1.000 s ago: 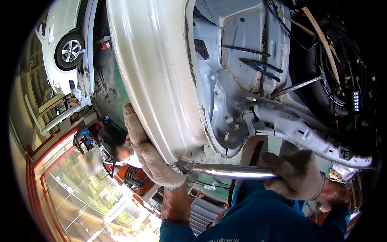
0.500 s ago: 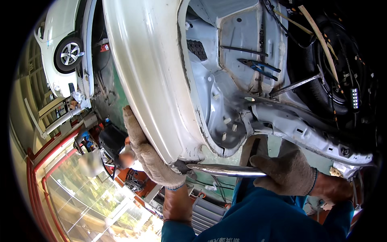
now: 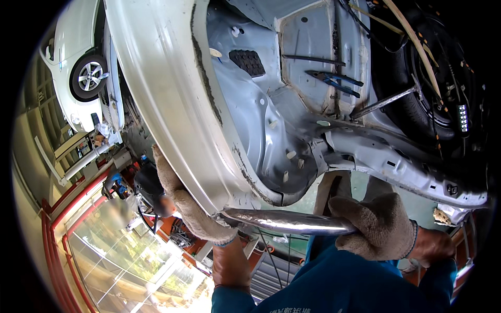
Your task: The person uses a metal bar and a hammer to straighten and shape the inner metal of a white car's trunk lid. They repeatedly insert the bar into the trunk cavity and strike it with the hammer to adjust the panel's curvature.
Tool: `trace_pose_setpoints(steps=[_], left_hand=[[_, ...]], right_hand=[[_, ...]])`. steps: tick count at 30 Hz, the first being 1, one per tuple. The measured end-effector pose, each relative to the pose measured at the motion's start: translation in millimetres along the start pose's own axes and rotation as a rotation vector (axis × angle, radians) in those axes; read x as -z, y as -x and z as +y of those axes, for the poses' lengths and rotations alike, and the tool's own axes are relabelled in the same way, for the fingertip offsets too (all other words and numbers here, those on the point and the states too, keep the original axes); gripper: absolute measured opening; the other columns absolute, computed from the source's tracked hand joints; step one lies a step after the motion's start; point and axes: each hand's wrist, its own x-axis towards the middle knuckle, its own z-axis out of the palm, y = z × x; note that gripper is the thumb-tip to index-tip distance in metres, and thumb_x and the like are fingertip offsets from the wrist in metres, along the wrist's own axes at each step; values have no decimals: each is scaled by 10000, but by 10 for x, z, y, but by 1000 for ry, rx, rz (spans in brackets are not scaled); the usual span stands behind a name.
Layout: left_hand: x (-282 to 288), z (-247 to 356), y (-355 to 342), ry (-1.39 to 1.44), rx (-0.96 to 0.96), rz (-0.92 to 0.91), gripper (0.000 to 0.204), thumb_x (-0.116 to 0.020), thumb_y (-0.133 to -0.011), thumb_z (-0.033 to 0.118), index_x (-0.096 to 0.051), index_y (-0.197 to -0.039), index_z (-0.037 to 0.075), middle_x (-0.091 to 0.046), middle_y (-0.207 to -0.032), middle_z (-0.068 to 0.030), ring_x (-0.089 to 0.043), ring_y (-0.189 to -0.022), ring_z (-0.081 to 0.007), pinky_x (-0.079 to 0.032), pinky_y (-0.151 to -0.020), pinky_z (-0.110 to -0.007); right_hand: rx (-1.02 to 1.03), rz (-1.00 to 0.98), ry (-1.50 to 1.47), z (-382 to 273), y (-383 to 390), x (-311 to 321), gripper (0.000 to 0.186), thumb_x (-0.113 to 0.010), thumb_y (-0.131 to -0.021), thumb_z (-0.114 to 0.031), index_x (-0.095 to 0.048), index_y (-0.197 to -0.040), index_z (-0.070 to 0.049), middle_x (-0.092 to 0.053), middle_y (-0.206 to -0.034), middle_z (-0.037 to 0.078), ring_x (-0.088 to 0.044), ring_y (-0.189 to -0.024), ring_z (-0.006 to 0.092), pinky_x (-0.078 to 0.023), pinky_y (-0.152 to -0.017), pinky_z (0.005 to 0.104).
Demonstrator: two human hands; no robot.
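My left hand [image 3: 194, 211], in a knitted work glove, lies along the outer face of a pale car body panel [image 3: 151, 104], its fingers stretched out and partly hidden by the panel. My right hand [image 3: 373, 227], also gloved, is closed round one end of a long polished metal bar [image 3: 287, 221]. The bar lies nearly level, and its tapered tip meets the panel's lower corner, close to my left palm. Whether the tip presses on the metal or sits just under it, I cannot tell.
Blue-handled pliers [image 3: 334, 83] and a thin dark rod [image 3: 313, 60] lie on the bare inner body. A tyre [image 3: 417, 104], cables and a lit lamp [image 3: 462, 119] are at right. Another white car [image 3: 78, 62] stands at far left; a grey ridged cabinet [image 3: 266, 274] is below.
The bar's tip has moved left to the panel corner, towards my left palm. In the view, the panel has shifted left and its inner side shows more. Both hands keep their places.
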Motion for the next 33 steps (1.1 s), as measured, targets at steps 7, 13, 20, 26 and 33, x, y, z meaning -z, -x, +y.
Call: trace_pose_setpoints(steps=[7, 13, 20, 26, 33], left_hand=[[56, -48, -59, -56, -145, -50, 812, -672, -955, 574, -458, -1486, -1, -395, -1616, -293, -435, -1478, -466, -421, -1178, -555], [51, -123, 55, -12, -51, -31, 777, -640, -937, 588, -467, -1481, 61, -415, -1603, -255, -475, -1447, -426, -442, -1163, -526], [14, -159, 97, 208, 219, 43, 790, -618, -922, 560, -460, -1480, 23, -471, -1549, -186, -559, -1349, -296, -470, -1134, -432], [30, -212, 79, -50, -104, 19, 981, -674, -836, 667, -417, -1514, 7, -469, -1534, -219, -557, -1329, -360, -454, -1127, -467], [31, -206, 49, 129, 29, 23, 710, -682, -927, 455, -503, -1446, 4, -459, -1561, -231, -508, -1404, -398, -439, -1159, -484]], right_hand=[[-38, -82, -62, 12, -14, -5, 571, -671, -975, -550, -645, -1304, -84, -659, -597, 58, -684, -508, 171, -493, -414, 319], [-89, -169, -75, 28, 34, -162, 567, -661, -983, -560, -680, -1258, -65, -653, -592, 66, -685, -500, 178, -546, -434, 336], [-105, -270, -10, -56, -57, -69, 593, -618, -1006, -579, -662, -1297, -64, -651, -584, 66, -691, -505, 166, -566, -432, 342], [-125, -271, -145, -34, -29, -47, 635, -559, -1023, -616, -653, -1316, -61, -668, -601, 69, -713, -523, 199, -587, -452, 352], [-137, -309, -114, -78, 3, -137, 631, -584, -1022, -591, -631, -1360, -59, -670, -601, 71, -711, -525, 211, -577, -461, 367]])
